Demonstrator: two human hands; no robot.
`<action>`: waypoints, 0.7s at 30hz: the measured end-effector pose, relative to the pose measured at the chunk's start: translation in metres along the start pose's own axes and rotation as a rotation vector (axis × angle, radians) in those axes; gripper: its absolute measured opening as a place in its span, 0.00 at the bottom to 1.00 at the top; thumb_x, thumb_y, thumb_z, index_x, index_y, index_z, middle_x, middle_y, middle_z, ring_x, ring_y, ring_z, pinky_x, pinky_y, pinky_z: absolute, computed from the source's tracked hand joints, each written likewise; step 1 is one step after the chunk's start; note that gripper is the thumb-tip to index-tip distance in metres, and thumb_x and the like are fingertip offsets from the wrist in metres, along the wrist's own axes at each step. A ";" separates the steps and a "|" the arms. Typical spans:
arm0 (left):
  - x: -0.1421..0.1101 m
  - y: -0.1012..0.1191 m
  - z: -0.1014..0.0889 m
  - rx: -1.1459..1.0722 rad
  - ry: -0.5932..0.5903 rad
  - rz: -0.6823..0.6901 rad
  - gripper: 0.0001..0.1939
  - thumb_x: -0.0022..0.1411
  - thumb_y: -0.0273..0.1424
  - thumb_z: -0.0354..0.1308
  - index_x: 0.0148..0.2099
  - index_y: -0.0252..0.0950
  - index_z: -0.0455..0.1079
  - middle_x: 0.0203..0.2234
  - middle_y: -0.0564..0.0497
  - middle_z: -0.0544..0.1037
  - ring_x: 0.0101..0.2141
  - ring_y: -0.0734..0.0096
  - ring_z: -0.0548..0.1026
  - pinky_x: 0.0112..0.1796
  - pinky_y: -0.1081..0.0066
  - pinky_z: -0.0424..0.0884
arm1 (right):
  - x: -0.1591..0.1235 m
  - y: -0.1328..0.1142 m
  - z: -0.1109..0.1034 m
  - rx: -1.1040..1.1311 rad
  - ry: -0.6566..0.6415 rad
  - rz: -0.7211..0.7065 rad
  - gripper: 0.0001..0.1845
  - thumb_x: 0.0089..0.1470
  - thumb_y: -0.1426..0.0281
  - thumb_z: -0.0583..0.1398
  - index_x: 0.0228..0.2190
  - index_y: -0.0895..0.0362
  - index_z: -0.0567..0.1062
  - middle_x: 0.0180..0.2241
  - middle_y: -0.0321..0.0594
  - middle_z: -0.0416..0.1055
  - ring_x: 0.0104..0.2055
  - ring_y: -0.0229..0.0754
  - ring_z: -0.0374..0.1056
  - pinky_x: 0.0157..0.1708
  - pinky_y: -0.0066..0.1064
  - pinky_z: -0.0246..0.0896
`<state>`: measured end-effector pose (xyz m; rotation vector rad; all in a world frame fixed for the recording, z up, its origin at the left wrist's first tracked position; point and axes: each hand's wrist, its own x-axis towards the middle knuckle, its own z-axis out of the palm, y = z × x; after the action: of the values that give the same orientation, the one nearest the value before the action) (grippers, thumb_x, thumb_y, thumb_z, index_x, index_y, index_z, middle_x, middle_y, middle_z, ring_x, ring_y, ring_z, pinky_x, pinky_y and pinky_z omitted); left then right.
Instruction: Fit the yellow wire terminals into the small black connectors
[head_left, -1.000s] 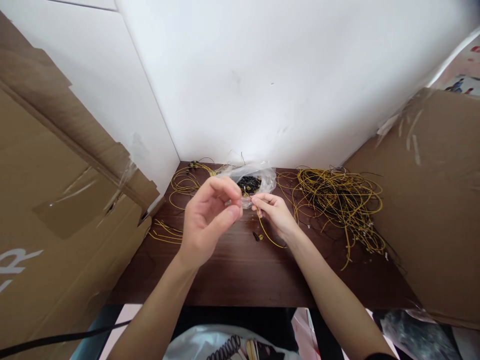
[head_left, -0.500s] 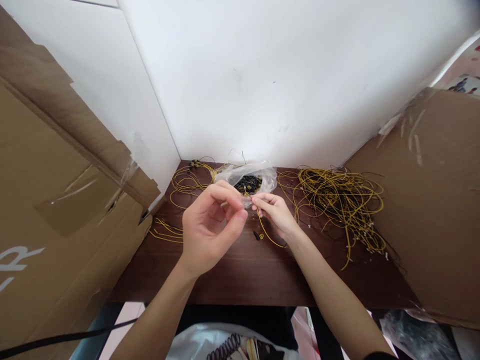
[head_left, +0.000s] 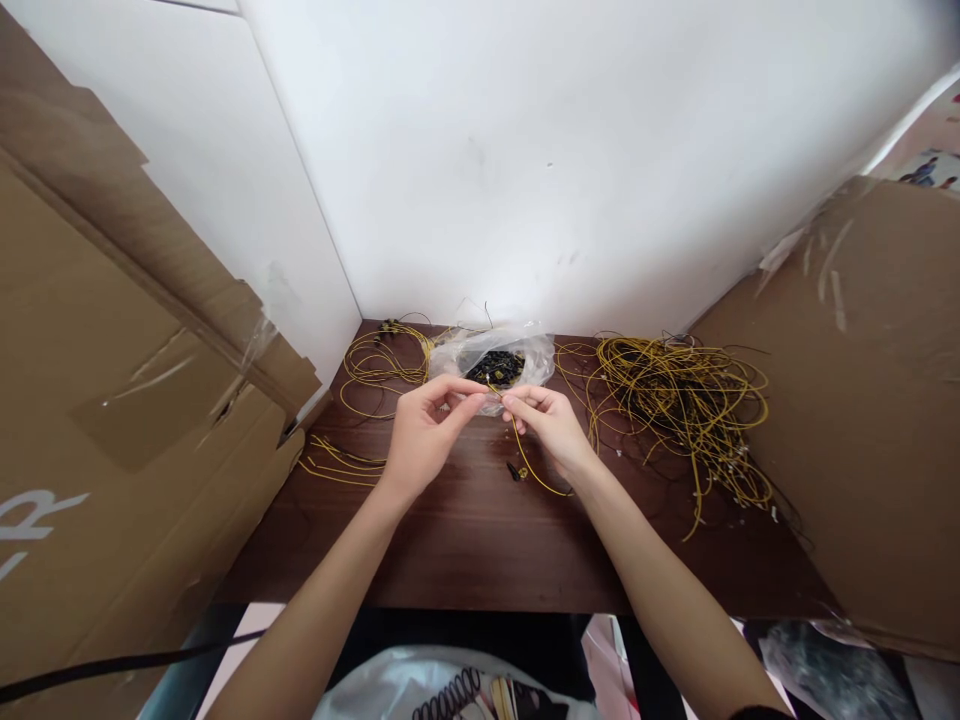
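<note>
Between the thumb and fingers of my right hand point(head_left: 546, 418) is a thin yellow wire point(head_left: 534, 466), its tail curving down toward the table. The wire's upper end pokes out to the left of those fingertips. My left hand point(head_left: 431, 425) is pinched close by, its thumb and index fingertips at that wire end; whatever lies between them is too small to make out. Just behind both hands sits a clear plastic bag point(head_left: 536, 355) holding many small black parts point(head_left: 496, 367). On the table below the hands lie a small black piece point(head_left: 513, 470) and a yellow piece point(head_left: 523, 473).
A large tangle of yellow and black wires point(head_left: 675, 400) lies at the right. Looser wire loops point(head_left: 382, 360) and short yellow wires point(head_left: 337, 465) are on the left. Cardboard point(head_left: 135, 420) flanks the dark wooden table point(head_left: 480, 570), with a white wall point(head_left: 525, 180) behind.
My left hand has moved away from the camera to the wire end at my right fingertips, and its thumb and index have closed together. My right hand has stayed nearly still.
</note>
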<state>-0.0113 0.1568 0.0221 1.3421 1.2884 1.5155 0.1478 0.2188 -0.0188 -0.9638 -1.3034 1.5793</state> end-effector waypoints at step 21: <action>0.003 -0.032 -0.005 -0.430 0.281 -0.102 0.07 0.55 0.33 0.63 0.35 0.34 0.78 0.39 0.46 0.79 0.41 0.67 0.76 0.47 0.66 0.71 | -0.011 -0.003 0.004 0.014 -0.456 0.277 0.17 0.48 0.57 0.64 0.30 0.58 0.73 0.20 0.32 0.67 0.19 0.32 0.63 0.17 0.24 0.55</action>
<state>-0.0201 0.1659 -0.0077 0.7994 1.0894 1.8264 0.1486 0.2073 -0.0148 -0.8284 -1.5062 2.1083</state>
